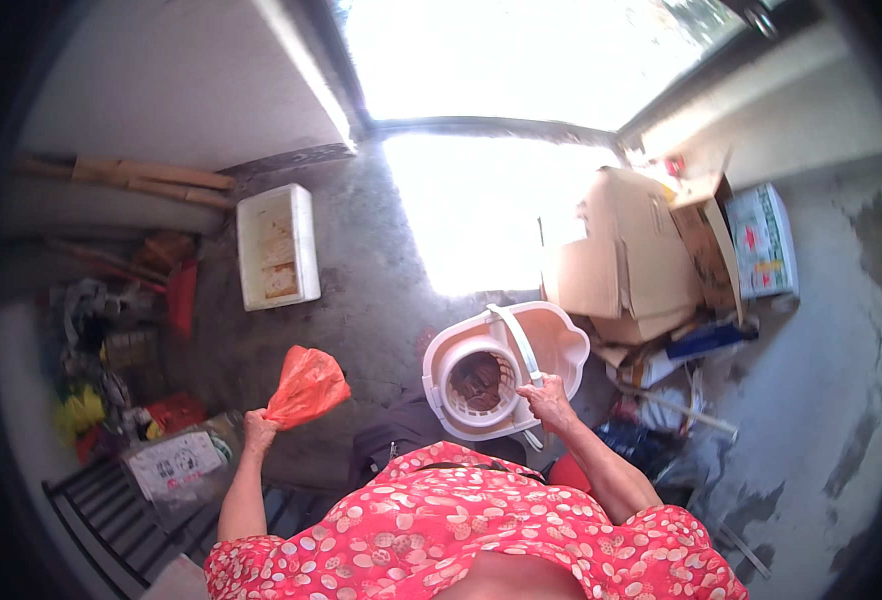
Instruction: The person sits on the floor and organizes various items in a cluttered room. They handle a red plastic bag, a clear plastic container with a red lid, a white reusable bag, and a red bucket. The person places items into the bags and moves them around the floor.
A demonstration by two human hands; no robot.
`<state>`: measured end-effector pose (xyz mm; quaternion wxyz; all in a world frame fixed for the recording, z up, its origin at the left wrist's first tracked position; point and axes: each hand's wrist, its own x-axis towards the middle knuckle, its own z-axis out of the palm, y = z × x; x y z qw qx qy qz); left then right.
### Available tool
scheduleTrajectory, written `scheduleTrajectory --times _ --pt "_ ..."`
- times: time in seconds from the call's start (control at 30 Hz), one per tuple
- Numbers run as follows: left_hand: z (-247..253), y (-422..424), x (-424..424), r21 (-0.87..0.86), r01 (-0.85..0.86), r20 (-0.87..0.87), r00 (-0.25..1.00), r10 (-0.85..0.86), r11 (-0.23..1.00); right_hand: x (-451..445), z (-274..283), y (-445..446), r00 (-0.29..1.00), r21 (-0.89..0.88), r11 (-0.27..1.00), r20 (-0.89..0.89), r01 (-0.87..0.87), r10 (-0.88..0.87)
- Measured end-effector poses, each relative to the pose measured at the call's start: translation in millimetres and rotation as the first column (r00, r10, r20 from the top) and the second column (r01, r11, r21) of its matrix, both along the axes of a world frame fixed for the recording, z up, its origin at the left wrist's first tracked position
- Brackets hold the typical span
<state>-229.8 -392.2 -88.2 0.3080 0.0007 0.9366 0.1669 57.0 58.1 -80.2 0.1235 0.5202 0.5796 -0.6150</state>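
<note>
My left hand point(259, 431) is closed around the gathered end of a red plastic bag point(308, 384), which puffs out over the floor. With my right hand point(548, 403) I grip the white handle of a plastic mop bucket point(574, 339) in front of my body. A round wringer basket point(452, 375) sits in the bucket's left part, with something dark brown inside it that I cannot make out. The right part of the bucket looks pinkish inside.
A white foam box point(304, 247) stands on the floor ahead to the left. Cardboard boxes point(655, 255) and clutter lie along the right. At left are a red dustpan point(181, 298), bags and a black slatted rack point(103, 529). Bright light comes through a doorway ahead.
</note>
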Motion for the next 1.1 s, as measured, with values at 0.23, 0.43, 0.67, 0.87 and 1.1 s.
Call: scheduleTrajectory --times 0.23,0.43,0.67,0.87,1.1 --pt "10.4 -43.6 17.7 0.064 -0.359 0.085 0.932 0.353 0.931 -148.1 24.6 49.8 0.917 0.049 0.916 0.037 -0.398 0.396" --pt "26.4 -42.4 64.6 0.029 -0.634 0.192 0.762 0.618 0.773 -238.8 -36.4 105.4 0.210 0.709 0.027 0.173 -0.705 0.962" --pt "54.5 7.0 138.9 -0.078 -0.879 0.125 0.460 0.879 0.471 -370.9 -86.3 154.5 -0.070 0.450 -0.162 0.214 -0.878 0.974" --pt "77.6 83.2 219.3 -0.298 -0.915 0.105 0.251 0.962 0.272 -443.4 -119.4 176.9 -0.089 0.226 -0.156 0.281 -0.962 0.956" --pt "81.2 143.4 235.6 -0.451 -0.837 0.138 0.279 0.950 0.311 -483.5 -190.8 224.5 0.310 0.225 0.253 0.273 -0.941 0.911"
